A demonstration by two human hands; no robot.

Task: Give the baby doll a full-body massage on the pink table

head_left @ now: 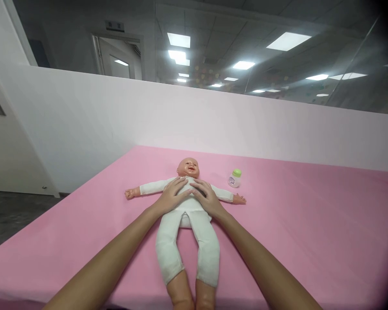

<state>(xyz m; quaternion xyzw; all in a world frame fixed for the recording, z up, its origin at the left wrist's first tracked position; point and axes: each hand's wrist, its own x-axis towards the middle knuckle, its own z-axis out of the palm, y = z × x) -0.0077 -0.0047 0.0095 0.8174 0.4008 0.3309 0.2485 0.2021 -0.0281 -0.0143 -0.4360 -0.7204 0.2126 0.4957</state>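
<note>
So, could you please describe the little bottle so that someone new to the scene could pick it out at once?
Start from the pink bed that fills the middle of the view, with the doll lying face up on it under both hands. Beside the doll's head, above its outstretched arm, stands the bottle. It is small and clear with a green cap, the only green thing on the bed.

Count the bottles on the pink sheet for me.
1. The small bottle with a green cap stands upright on the pink sheet, beside the doll's head, apart from both hands. None other shows.
</note>
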